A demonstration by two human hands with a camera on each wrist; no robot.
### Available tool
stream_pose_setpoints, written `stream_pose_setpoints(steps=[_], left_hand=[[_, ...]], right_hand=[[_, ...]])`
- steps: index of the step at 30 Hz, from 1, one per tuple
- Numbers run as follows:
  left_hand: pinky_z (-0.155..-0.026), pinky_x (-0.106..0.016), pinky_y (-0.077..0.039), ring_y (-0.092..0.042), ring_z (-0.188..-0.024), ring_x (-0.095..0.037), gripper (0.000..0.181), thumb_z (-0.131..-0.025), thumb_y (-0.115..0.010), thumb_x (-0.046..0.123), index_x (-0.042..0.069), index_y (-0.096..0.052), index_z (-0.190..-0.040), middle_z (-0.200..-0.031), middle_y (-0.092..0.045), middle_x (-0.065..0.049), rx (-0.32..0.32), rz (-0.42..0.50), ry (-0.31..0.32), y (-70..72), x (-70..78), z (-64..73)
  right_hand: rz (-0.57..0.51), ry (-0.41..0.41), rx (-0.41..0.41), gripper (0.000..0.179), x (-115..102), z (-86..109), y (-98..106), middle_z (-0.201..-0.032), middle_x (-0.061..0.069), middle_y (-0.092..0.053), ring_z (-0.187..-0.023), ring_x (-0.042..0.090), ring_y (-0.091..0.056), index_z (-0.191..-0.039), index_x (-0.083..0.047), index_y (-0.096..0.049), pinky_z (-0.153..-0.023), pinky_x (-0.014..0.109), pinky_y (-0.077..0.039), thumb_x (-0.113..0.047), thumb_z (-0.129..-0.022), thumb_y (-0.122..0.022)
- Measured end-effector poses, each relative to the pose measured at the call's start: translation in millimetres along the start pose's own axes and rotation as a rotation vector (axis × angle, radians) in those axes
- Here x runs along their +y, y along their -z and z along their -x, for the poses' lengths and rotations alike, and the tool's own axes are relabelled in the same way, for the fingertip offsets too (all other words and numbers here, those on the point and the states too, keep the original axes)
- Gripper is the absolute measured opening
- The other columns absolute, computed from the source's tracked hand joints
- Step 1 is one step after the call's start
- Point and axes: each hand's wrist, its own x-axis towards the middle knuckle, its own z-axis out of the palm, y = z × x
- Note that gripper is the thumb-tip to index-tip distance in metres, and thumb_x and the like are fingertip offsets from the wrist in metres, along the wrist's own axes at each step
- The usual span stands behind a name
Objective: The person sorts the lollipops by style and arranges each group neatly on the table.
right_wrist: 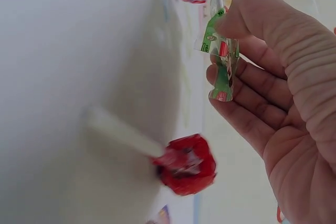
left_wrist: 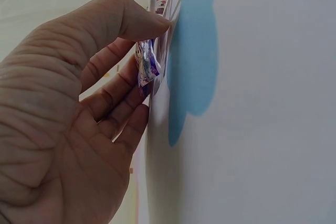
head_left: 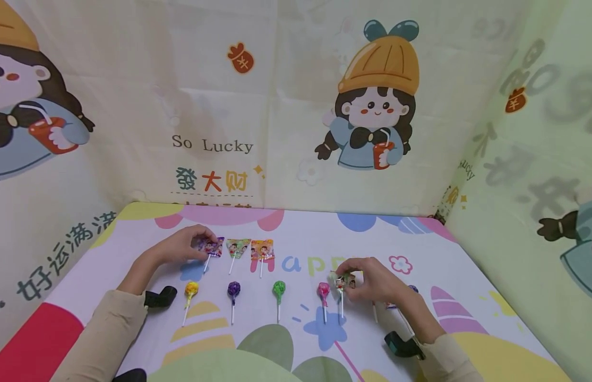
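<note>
At the left end of the back row, my left hand [head_left: 190,245] pinches the wrapper of a purple flat-wrapped lollipop [head_left: 214,247] between thumb and fingers. Its purple wrapper [left_wrist: 149,66] shows close to the tabletop in the left wrist view. My right hand [head_left: 378,281] holds a lollipop in a clear and green wrapper [head_left: 341,283] by that wrapper, its white stick toward me. Just left of it lies a pink ball lollipop [head_left: 323,290]. A red ball lollipop [right_wrist: 189,165] lies beneath the right hand in the right wrist view, mostly hidden from the head view.
A green-wrapped lollipop [head_left: 238,248] and an orange-wrapped one [head_left: 262,249] continue the back row. In front lie yellow [head_left: 191,289], purple [head_left: 234,289] and green [head_left: 279,289] ball lollipops. Another dark-topped lollipop [head_left: 413,288] is partly behind the right wrist. Printed cloth walls [head_left: 296,106] enclose the table.
</note>
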Motion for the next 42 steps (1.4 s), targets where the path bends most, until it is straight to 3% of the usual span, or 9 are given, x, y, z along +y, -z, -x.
stream_pose_setpoints(steps=[7,11,17,32,42], left_hand=[[-0.113,-0.062,-0.037,-0.052,-0.125,-0.036,0.038,-0.086,-0.08,0.009,0.01,-0.065,-0.12,-0.127,-0.063,-0.011,-0.001,0.004,-0.004,0.8,-1.7,-1.3],[-0.113,-0.062,-0.037,-0.052,-0.125,-0.036,0.038,-0.085,-0.081,0.01,0.01,-0.065,-0.12,-0.127,-0.063,-0.011,-0.001,0.007,-0.001,1.0,-0.6,-0.8],[-0.113,-0.063,-0.037,-0.052,-0.126,-0.036,0.038,-0.086,-0.081,0.011,0.01,-0.065,-0.12,-0.128,-0.063,-0.012,0.003,0.004,0.007,0.8,0.9,0.5],[-0.112,-0.062,-0.039,-0.052,-0.124,-0.035,0.037,-0.086,-0.08,0.01,0.012,-0.065,-0.12,-0.127,-0.063,-0.01,0.002,0.002,0.007,0.2,-2.6,-1.9],[-0.112,-0.062,-0.039,-0.052,-0.124,-0.036,0.037,-0.086,-0.08,0.01,0.011,-0.065,-0.12,-0.127,-0.063,-0.012,0.007,0.004,0.009,0.3,-2.0,-2.1]], right_hand=[[-0.022,0.005,0.029,0.03,-8.0,-12.5,4.5,-0.107,-0.008,-0.072,-0.099,0.012,-0.063,-0.109,-0.015,-0.073,-0.096,0.047,-0.056,-0.006,-0.081,-0.077],[-0.037,0.005,0.032,0.031,-12.9,-20.9,6.4,-0.107,-0.008,-0.072,-0.101,0.013,-0.064,-0.111,-0.014,-0.073,-0.097,0.05,-0.055,-0.007,-0.081,-0.077],[-0.056,-0.011,0.032,0.034,-17.8,-34.4,5.5,-0.112,-0.004,-0.073,-0.107,0.019,-0.065,-0.115,-0.013,-0.072,-0.1,0.051,-0.054,-0.011,-0.082,-0.08],[-0.083,0.072,0.028,0.033,-27.8,-73.7,-0.5,-0.109,-0.003,-0.074,-0.106,0.018,-0.067,-0.114,-0.012,-0.073,-0.096,0.048,-0.056,-0.009,-0.081,-0.079],[-0.081,0.04,0.046,0.033,-31.0,-96.6,-7.8,-0.112,0.0,-0.073,-0.109,0.021,-0.066,-0.114,-0.01,-0.072,-0.101,0.048,-0.054,-0.008,-0.082,-0.08]])
